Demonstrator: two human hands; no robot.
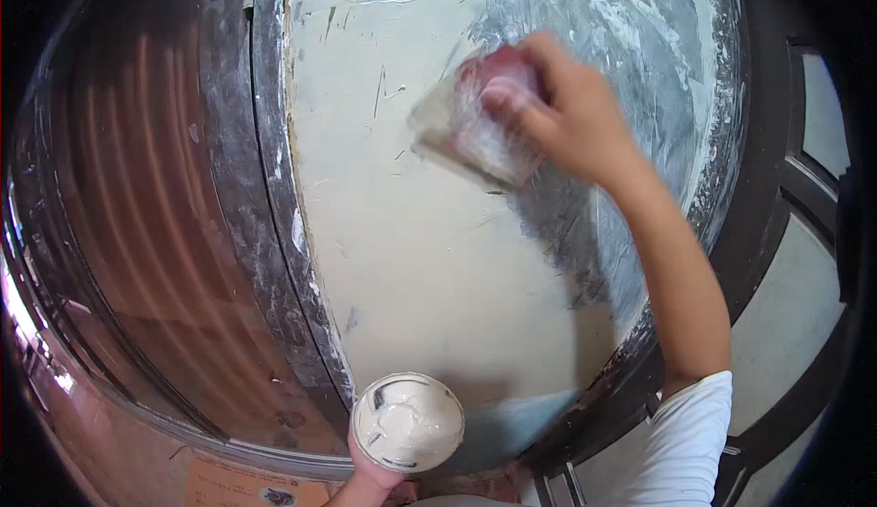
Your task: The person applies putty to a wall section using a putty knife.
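My right hand (585,119) is closed around a wide putty scraper (443,137), smeared by motion, with a reddish grip and whitish smudges. Its blade lies against or just over the upright panel (411,260), at the border between a cream coat on the left and bare streaky grey on the right. Low in the view, my left hand (376,475) holds up a round bowl (357,408) from below. Cream putty (416,429) covers much of its inside, with dark patches showing along the wall. Most of my left fingers are hidden under the bowl.
A dark, putty-flecked frame edge (274,169) runs down the panel's left side, beside a brown ribbed, shiny panel (137,169). Dark framework with pale panes (790,297) stands at the right. An orange printed sheet (242,484) lies at the lower left.
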